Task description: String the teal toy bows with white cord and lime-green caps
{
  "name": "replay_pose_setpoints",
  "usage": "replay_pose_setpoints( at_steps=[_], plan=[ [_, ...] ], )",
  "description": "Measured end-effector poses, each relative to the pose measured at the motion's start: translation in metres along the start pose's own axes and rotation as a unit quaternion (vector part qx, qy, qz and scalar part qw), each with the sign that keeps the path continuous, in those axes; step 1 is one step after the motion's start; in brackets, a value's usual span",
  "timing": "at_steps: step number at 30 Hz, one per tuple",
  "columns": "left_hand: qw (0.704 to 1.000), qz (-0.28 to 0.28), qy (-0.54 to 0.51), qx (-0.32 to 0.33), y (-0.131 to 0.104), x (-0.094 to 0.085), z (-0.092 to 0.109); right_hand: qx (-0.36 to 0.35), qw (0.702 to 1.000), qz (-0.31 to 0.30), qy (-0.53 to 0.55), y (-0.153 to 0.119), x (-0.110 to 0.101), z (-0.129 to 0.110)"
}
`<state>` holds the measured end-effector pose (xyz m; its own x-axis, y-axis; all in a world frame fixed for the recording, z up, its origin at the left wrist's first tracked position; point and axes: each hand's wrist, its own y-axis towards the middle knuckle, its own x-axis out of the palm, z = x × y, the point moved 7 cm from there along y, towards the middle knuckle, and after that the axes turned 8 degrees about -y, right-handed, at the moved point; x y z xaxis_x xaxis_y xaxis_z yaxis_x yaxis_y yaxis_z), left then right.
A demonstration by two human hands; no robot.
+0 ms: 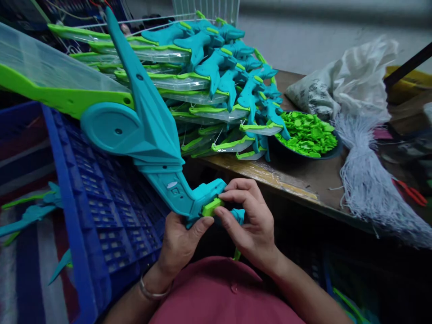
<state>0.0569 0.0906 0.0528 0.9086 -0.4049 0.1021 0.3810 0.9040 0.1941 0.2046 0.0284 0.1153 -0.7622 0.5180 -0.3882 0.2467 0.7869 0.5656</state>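
Observation:
A large teal plastic toy part with a green-edged clear panel slants across the left and centre. My left hand grips its lower end, the thumb on top near a small green piece. That green piece sits against the teal end, and my right hand pinches it between thumb and fingers. Behind my right fingers shows another teal bit, partly hidden.
Stacked teal and green toys fill the bench's left side. Beside them are a bowl of green pieces, a white sack, white strings and red-handled scissors. A blue crate stands left.

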Motion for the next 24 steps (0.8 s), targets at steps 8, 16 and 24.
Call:
replay_pose_setpoints(
  at_steps=[8,16,24],
  plan=[
    [0.999,-0.024,-0.010,0.031,0.003,0.009,0.015,-0.007,1.000,0.012,-0.001,-0.001,-0.006,-0.002],
    [1.000,-0.003,-0.007,0.029,0.004,0.006,0.011,0.003,1.000,-0.020,-0.023,0.004,-0.006,-0.005],
    [1.000,0.005,0.029,0.011,-0.001,0.007,0.004,0.125,0.962,-0.198,0.143,0.016,0.007,0.022]
  ],
)
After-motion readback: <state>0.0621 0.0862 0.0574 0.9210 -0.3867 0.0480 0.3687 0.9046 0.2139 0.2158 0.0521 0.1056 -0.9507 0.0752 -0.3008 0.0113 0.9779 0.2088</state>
